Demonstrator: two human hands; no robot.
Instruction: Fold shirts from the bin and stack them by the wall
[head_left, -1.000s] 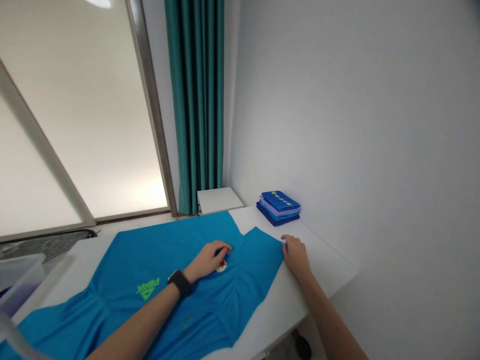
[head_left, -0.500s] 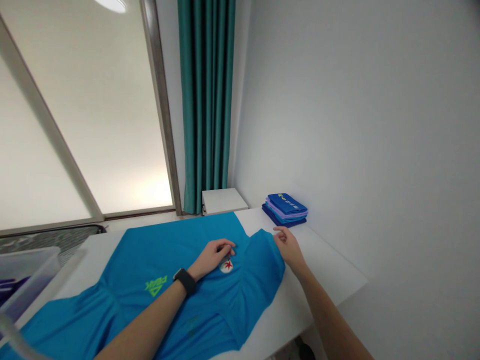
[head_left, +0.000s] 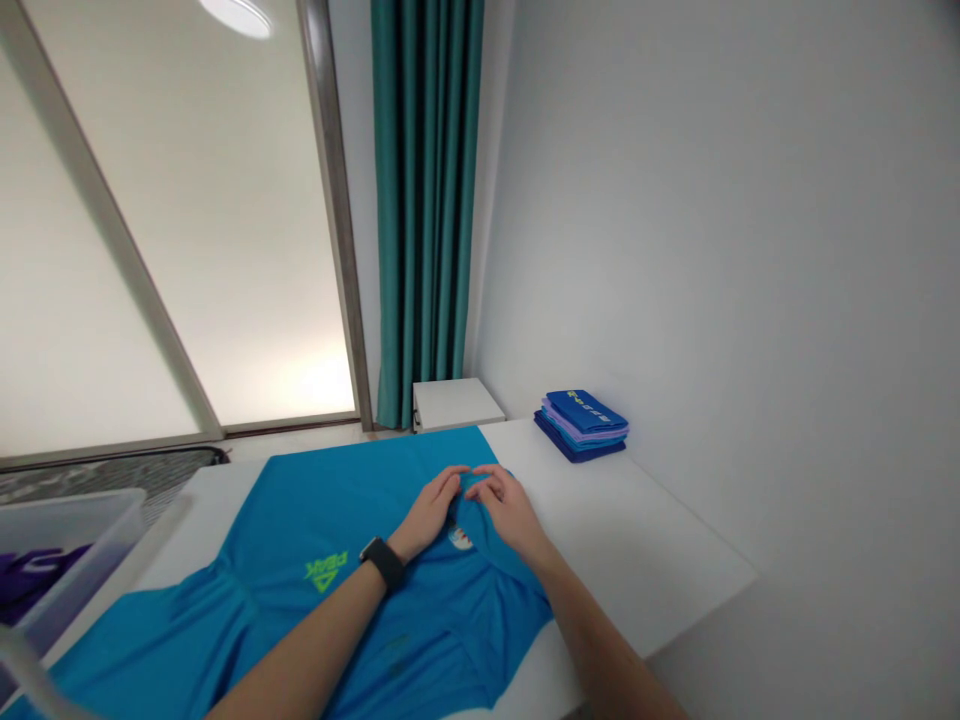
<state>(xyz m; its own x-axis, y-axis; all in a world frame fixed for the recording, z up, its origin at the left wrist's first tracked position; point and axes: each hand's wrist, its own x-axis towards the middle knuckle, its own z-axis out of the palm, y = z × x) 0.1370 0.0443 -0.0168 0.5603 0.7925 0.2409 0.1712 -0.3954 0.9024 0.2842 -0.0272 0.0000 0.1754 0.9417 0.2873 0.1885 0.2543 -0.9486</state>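
Note:
A blue T-shirt (head_left: 300, 510) with a green PEAK print is spread across the white table, its near side wrinkled. On its right part lies my left hand (head_left: 431, 515), wearing a dark wristwatch (head_left: 383, 563), with its fingers stretched out against the cloth. My right hand (head_left: 508, 507) is closed on the edge of the shirt's right sleeve, which is turned inward over the body. The fingertips of both hands nearly meet there. Partly covered by the turned sleeve is a round white badge (head_left: 460, 538).
Folded clothes in blue and lilac (head_left: 582, 424) form a stack by the wall, on the table's (head_left: 645, 540) far right. At left stands a translucent bin (head_left: 112, 515) with purple cloth inside. A white cabinet (head_left: 457, 403) and green curtain (head_left: 424, 220) are behind the table.
My right hand has moved left, bringing the sleeve edge inward over the shirt and partly over the badge. My left hand has straightened its fingers and shifted slightly toward the far side.

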